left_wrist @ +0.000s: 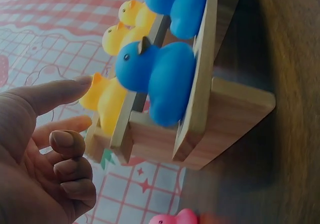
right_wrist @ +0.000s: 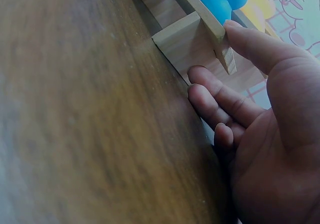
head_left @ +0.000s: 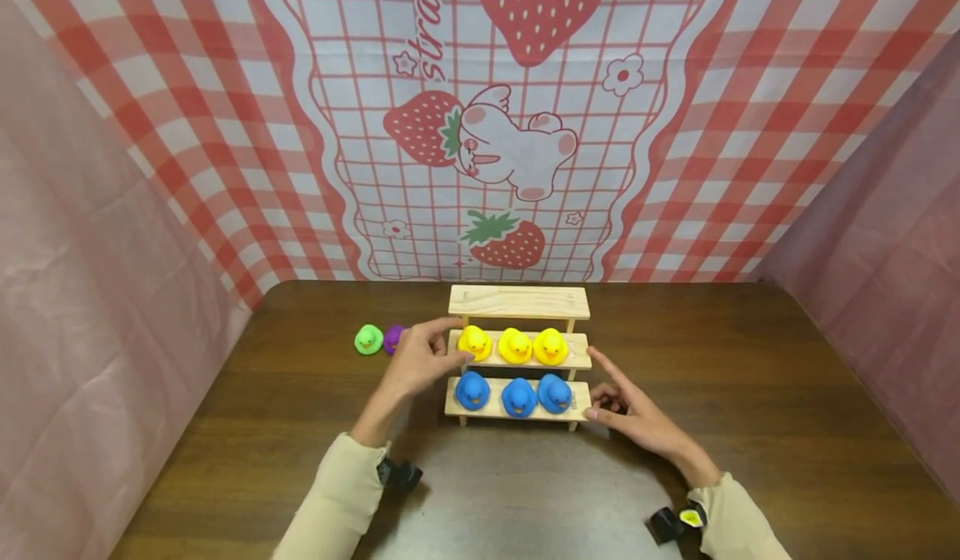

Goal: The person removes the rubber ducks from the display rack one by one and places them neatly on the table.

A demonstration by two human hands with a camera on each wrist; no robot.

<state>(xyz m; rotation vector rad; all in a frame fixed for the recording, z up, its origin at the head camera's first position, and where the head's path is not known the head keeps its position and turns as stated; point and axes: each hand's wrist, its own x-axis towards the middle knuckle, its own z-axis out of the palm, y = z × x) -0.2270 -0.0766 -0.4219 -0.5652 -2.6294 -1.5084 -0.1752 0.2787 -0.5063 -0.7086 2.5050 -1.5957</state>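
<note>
A three-tier wooden stand (head_left: 517, 303) stands on the table. Three yellow rubber ducks (head_left: 515, 346) sit on its middle shelf, three blue rubber ducks (head_left: 519, 397) on its lowest. My left hand (head_left: 423, 360) is at the stand's left end, thumb and index finger about the leftmost yellow duck (head_left: 475, 342), which still sits on the board. In the left wrist view its thumb (left_wrist: 62, 94) overlaps that duck's head. My right hand (head_left: 637, 414) touches the stand's right end, index finger stretched to the middle shelf. In the right wrist view its thumb (right_wrist: 250, 41) rests against the lowest board's end.
Left of the stand are a green duck (head_left: 368, 340) and a purple duck (head_left: 393, 340), partly hidden by my left hand. Part of a pink duck (left_wrist: 177, 218) shows in the left wrist view. A patterned cloth (head_left: 517, 235) hangs behind the brown table (head_left: 750, 393).
</note>
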